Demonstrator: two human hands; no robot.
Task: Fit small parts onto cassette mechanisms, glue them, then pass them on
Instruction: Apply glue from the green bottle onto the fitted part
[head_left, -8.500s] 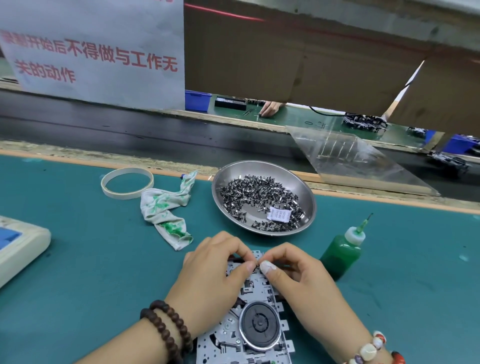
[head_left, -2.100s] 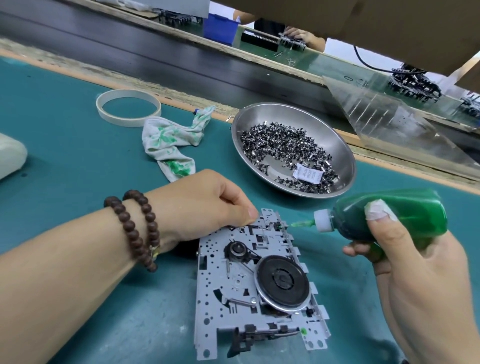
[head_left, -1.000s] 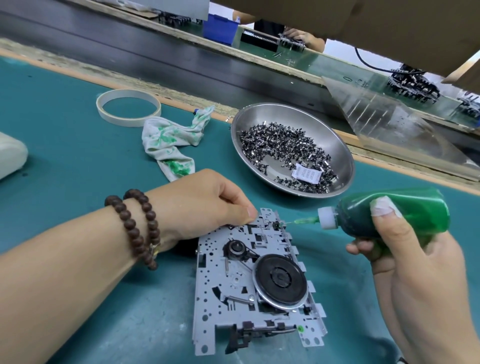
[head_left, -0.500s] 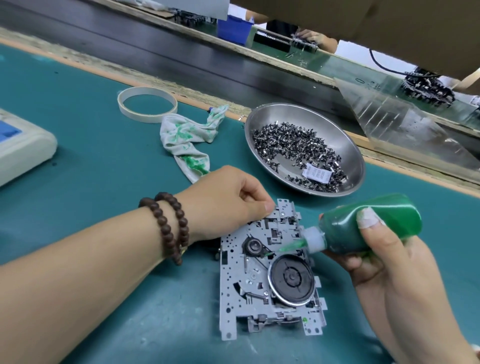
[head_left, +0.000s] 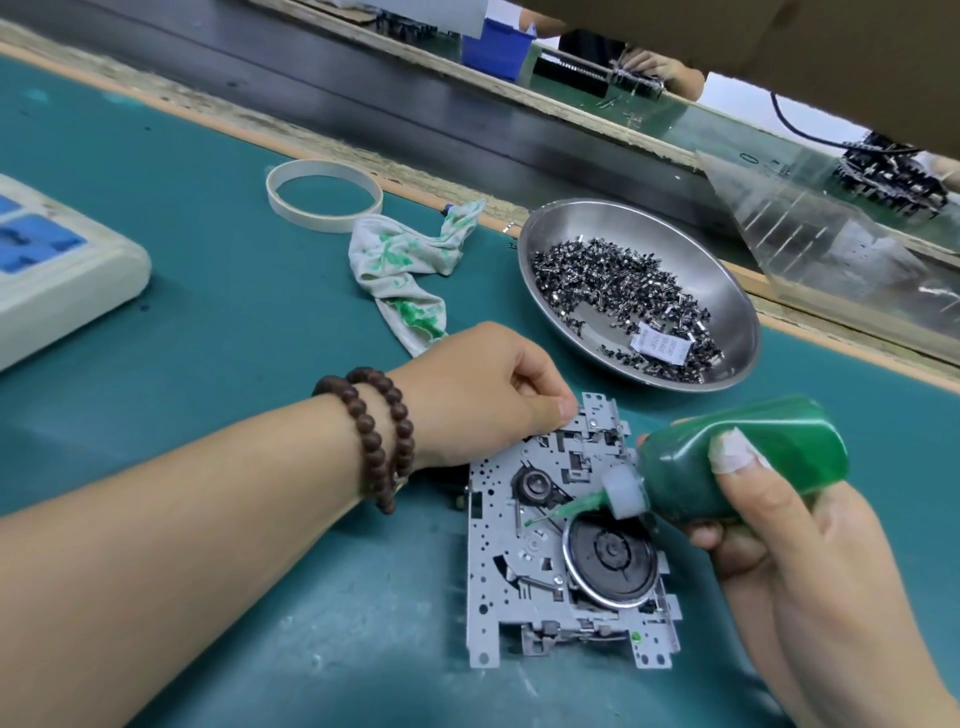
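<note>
A grey metal cassette mechanism (head_left: 498, 592) with a black flywheel lies flat on the teal mat. My left hand (head_left: 483, 395) grips its far left corner with curled fingers and thumb. My right hand (head_left: 795, 561) grips a green glue bottle (head_left: 748, 457) lying sideways, thumb on top. The bottle's thin green nozzle points left and down, its tip just over the plate near the small black pulley. A steel bowl (head_left: 737, 291) of several small dark parts sits behind the mechanism.
A green-stained rag (head_left: 405, 260) and a white ring (head_left: 322, 195) lie at the back of the mat. A cream device with blue panels (head_left: 57, 270) sits at the left. Beyond the mat's edge runs a dark conveyor belt (head_left: 415, 104), with a clear plastic guard (head_left: 831, 239) at the right.
My right hand has swung the glue bottle left and down, moving the nozzle tip from the mechanism's far edge to the middle of the plate. My left hand kept its hold.
</note>
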